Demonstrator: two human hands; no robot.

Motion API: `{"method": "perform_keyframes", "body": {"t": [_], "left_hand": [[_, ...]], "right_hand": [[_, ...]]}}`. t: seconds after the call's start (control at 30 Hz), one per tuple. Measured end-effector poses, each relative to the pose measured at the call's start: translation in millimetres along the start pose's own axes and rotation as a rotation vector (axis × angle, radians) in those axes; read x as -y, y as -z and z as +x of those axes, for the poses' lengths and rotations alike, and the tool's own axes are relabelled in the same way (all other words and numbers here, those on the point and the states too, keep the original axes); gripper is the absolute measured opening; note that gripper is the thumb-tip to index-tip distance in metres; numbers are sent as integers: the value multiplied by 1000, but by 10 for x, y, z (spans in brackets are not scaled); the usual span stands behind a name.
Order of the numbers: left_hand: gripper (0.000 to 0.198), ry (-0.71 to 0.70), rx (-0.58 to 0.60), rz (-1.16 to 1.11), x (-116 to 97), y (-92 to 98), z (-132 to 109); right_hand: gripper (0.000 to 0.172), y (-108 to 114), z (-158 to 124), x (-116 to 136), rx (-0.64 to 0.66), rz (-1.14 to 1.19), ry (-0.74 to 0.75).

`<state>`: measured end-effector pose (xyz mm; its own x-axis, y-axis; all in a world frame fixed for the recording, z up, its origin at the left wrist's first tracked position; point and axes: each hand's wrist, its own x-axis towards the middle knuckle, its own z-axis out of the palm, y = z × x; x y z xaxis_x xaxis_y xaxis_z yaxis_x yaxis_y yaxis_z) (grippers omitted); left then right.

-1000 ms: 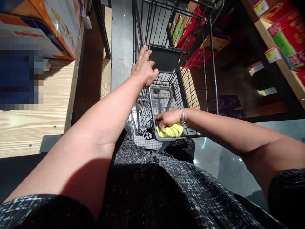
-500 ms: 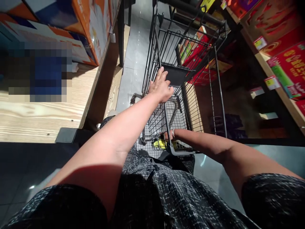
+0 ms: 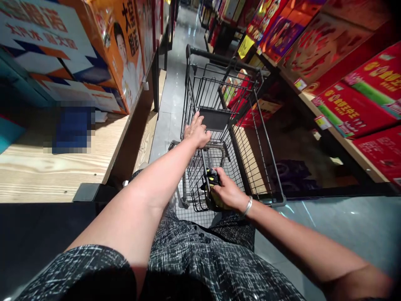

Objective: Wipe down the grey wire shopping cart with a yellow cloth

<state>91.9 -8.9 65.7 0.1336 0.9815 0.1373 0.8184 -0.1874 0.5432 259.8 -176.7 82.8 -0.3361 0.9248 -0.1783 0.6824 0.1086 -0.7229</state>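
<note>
A black wire shopping cart stands before me, its basket mesh reaching down near my legs. My left hand lies palm down on the cart's left top rail, fingers apart and pointing along it. Low inside the near end of the basket, my right hand, with a bracelet at the wrist, is closed around a soft-looking black and yellow item. The hand and the cart's wires hide part of that item, so its kind is unclear.
On the left, large orange and white boxes stand on a wooden shelf, with a blurred blue thing near them. Red gift boxes fill the right shelf above price tags. A tiled aisle runs ahead.
My right hand has come up from the basket's bottom, lifting the black and yellow item. My left hand keeps its place on the rail. The view has tilted up, showing more aisle.
</note>
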Motion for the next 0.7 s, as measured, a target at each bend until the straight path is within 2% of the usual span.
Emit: {"method": "perform_keyframes", "body": {"t": [0.07, 0.13, 0.27, 0.37, 0.5, 0.63, 0.7], "left_hand": [[37, 13, 6, 27, -15, 8, -19], [38, 19, 10, 46, -24, 16, -39], [40, 21, 25, 86, -21, 54, -61], [45, -2, 71, 126, -29, 101, -65], [56, -31, 106, 183, -92, 116, -108], [65, -62, 120, 191, -222, 62, -209], [69, -76, 140, 201, -312, 31, -269]], "right_hand": [[58, -89, -211, 30, -183, -107, 197], [69, -239, -383, 21, -338, -222, 326], [70, -495, -505, -97, -564, -520, 605], [67, -520, -481, -197, -604, -605, 724], [65, -403, -524, -365, -608, -573, 745], [68, -183, -667, -729, -598, -511, 783], [64, -13, -732, -972, -569, -484, 740]]}}
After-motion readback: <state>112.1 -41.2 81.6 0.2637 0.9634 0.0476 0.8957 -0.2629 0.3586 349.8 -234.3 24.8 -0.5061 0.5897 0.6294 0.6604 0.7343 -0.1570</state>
